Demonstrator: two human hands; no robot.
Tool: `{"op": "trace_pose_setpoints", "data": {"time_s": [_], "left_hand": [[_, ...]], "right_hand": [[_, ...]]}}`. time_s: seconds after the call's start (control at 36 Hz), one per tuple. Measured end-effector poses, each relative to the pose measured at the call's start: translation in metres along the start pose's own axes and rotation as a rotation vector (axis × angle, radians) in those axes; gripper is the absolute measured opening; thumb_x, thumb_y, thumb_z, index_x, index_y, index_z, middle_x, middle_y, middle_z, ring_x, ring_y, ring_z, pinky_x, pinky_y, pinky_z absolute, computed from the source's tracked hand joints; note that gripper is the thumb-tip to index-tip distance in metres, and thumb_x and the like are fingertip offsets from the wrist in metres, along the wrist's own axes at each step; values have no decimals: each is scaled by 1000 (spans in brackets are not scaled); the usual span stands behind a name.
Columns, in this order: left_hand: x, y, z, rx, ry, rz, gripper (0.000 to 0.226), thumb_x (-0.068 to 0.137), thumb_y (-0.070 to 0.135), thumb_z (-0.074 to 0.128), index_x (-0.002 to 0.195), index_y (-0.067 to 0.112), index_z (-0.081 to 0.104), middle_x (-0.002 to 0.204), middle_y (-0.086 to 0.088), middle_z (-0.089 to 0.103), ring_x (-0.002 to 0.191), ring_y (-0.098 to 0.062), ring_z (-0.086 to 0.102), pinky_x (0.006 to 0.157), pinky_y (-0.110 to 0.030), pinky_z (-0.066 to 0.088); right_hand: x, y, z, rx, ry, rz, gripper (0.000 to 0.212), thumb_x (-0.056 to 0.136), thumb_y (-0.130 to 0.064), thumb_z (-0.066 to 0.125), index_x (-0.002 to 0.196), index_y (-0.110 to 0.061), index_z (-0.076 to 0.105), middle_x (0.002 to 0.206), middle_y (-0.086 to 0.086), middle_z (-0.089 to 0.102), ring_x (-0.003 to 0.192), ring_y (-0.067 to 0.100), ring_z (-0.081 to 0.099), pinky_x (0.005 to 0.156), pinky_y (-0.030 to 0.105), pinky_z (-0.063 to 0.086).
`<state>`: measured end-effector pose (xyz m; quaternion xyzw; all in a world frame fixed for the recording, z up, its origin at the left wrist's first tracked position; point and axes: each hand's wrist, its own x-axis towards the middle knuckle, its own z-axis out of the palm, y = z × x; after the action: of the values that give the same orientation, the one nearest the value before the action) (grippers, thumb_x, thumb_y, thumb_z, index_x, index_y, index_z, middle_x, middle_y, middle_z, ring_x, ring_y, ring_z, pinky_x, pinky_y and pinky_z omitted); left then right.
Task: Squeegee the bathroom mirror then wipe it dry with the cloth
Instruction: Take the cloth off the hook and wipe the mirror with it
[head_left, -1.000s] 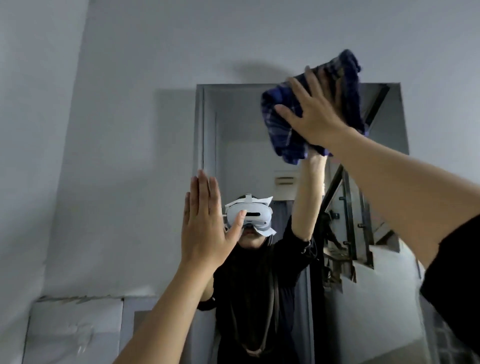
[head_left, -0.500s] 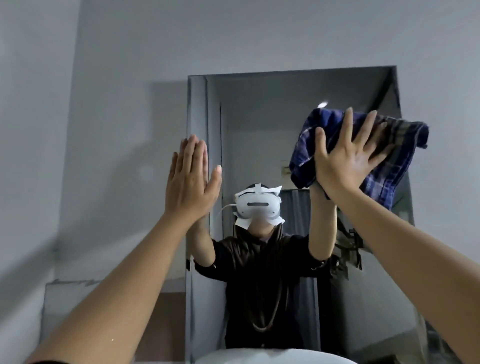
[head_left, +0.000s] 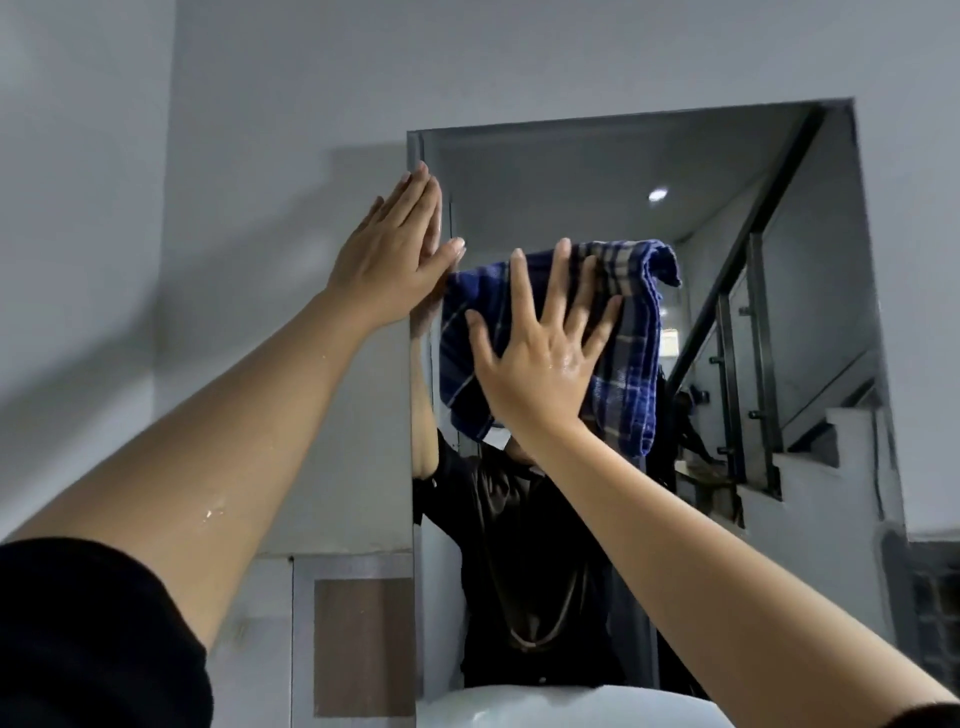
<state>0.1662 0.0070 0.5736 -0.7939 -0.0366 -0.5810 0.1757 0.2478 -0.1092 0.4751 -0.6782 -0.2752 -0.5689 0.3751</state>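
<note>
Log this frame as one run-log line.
phase: cloth wipe | right hand: flat, pressing cloth on mirror, upper middle | left hand: flat at mirror's left edge | squeegee: not visible

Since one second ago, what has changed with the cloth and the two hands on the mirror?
The right hand has swept the blue checked cloth from the mirror's upper right down and across toward its left side, beside the left hand. The left hand has shifted a little, onto the mirror's left edge. Unchanged: the right palm stays spread flat on the cloth, the left hand stays open and empty, and no squeegee is in view.
</note>
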Motion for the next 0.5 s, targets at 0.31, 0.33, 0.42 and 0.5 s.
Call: {"op": "trace_pose_setpoints", "data": {"time_s": [0.31,0.33,0.42,0.5], "left_hand": [[-11,31,9,-18,-1,-39,71,96,48,34,149,9,6,158,-6,-2,145,-17,-2,115,-30,-2],[-14,37,13,-12,-8,-3,71,96,48,33,149,10,6,158,-6,-2,145,-17,-3,116,-31,-2],[-25,55,27,-19,-12,42,71,96,47,32,149,11,3,158,-5,-5,145,-18,-5,118,-34,-2],[-36,63,39,-20,17,26,69,97,46,30,149,12,2,158,-4,-5,145,-19,-7,118,-35,-3]], "right_hand": [[-25,83,-25,-152,-177,-768,63,86,-55,47,139,-21,44,151,14,30,141,37,22,113,59,13],[-23,100,-35,-187,-179,-834,63,85,-54,49,138,-19,46,150,15,31,140,38,23,112,59,13],[-19,151,-59,-212,-159,-803,64,86,-50,52,137,-13,46,149,19,32,139,41,22,111,61,16],[-31,189,-73,-120,-77,-423,65,88,-54,43,141,-16,40,153,17,25,141,38,19,113,58,15]]}}
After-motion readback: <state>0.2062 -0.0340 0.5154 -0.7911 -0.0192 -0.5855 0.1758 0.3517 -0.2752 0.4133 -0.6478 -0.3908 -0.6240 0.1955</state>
